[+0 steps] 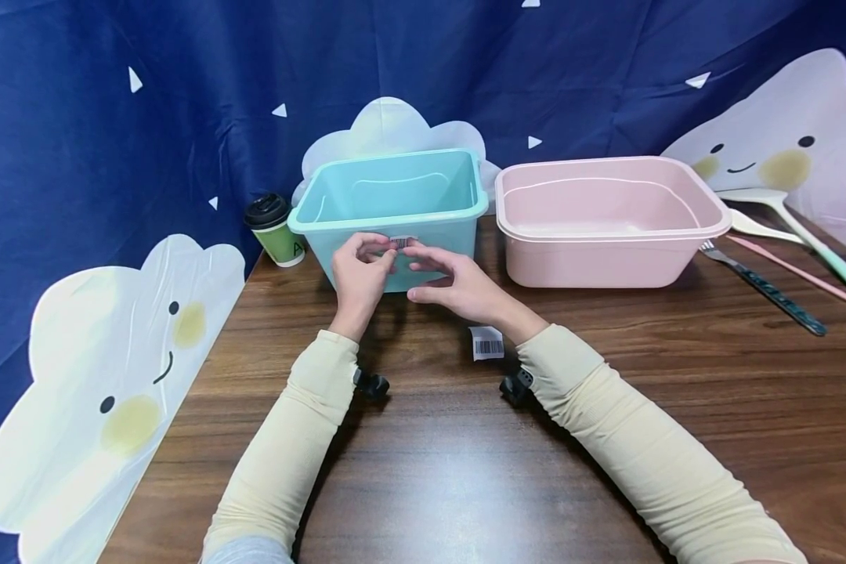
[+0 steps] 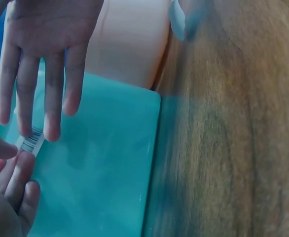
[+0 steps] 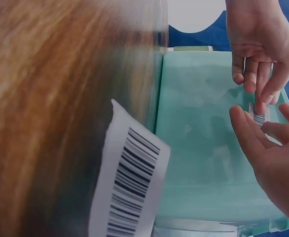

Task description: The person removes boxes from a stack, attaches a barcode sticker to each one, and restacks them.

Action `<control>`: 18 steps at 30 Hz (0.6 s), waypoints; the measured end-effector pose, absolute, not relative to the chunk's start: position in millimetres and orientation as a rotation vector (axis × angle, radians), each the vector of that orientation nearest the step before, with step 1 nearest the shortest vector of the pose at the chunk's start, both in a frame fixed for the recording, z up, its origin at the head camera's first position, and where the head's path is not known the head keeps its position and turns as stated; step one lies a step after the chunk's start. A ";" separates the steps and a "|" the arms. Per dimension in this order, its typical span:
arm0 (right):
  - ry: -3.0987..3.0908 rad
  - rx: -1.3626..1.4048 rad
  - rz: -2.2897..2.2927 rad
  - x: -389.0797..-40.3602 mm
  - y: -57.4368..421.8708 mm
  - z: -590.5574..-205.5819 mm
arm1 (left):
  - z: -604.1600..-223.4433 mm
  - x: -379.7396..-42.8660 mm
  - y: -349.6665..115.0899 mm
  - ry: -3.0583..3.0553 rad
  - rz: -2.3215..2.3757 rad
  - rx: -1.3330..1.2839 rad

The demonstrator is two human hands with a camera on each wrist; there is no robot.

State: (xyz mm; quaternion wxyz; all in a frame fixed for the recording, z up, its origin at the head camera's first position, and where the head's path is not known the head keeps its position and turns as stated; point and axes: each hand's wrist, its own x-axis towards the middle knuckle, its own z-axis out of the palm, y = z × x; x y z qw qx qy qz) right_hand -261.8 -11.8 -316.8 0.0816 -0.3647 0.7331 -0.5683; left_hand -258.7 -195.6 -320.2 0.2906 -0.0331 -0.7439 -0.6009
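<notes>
A teal plastic bin [image 1: 437, 235] stands on the wooden table [image 1: 430, 470], with both my hands at its front wall. My left hand [image 1: 366, 262] pinches a small barcode sticker [image 1: 400, 242] against that wall; the pinch shows in the right wrist view, sticker [image 3: 258, 117], left hand [image 3: 258, 49]. My right hand [image 1: 440, 278] reaches in with straight fingers, and one fingertip touches the sticker [image 2: 31, 140]. A second, larger barcode label [image 1: 486, 342] lies flat on the table below my right wrist, seen close up as label [image 3: 129, 187].
A pink bin [image 1: 606, 251] sits right of the teal one. A lidded paper cup [image 1: 276, 231] stands at the left. A fork [image 1: 768, 290] and long spoons [image 1: 811, 239] lie at the far right. A blue cloud-print cloth [image 1: 77, 157] hangs behind and along the table's left edge.
</notes>
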 end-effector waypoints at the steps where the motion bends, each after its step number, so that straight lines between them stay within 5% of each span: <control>1: 2.192 -1.086 -1.697 -261.7 -11.7 -316.4 | -320.0 -258.7 -195.9 -1.987 -1.603 -0.089; 18: 2.199 -1.082 -1.741 -262.4 -9.4 -314.0 | -318.9 -257.5 -198.7 -2.022 -1.560 -0.137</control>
